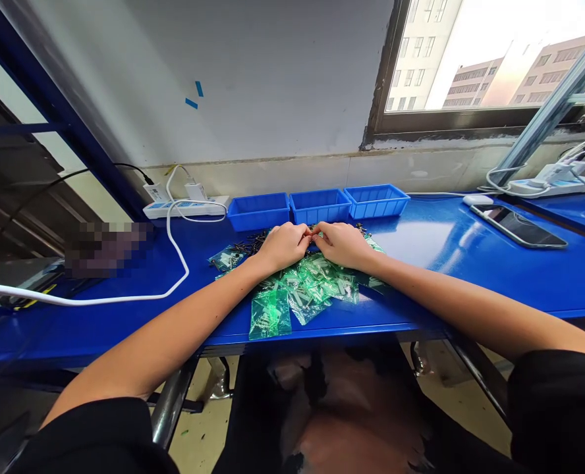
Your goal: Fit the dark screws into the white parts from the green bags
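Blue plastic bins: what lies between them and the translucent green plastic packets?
In the head view, small dark slender pieces, with the left hand and right hand partly covering that stretch.

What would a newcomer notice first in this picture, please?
Probably the heap of green-tinted packets on the blue table, close to its near edge. The left hand and right hand come together at its far side, and behind them three blue bins stand in a row.

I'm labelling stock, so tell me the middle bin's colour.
The middle bin is blue; see head view.
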A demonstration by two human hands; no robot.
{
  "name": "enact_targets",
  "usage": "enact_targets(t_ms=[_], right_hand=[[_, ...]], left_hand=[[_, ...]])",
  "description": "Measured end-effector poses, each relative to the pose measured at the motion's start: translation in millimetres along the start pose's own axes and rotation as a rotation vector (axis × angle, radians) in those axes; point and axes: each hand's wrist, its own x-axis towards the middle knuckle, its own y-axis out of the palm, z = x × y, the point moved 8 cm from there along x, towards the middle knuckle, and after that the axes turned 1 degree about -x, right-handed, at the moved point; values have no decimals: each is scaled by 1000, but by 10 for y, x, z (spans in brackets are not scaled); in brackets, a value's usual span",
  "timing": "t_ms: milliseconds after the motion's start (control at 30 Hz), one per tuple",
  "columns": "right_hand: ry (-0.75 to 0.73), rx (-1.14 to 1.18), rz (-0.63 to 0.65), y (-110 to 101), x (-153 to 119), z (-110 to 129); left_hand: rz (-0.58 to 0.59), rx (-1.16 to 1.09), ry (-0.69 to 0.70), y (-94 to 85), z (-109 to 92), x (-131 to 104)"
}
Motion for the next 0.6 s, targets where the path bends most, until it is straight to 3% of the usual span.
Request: enact_targets(t_ms=[600], right_hand=[[14,-7,20,-13,-11,7]], left_hand=[[-30,-83,-16,-33,18,-5]])
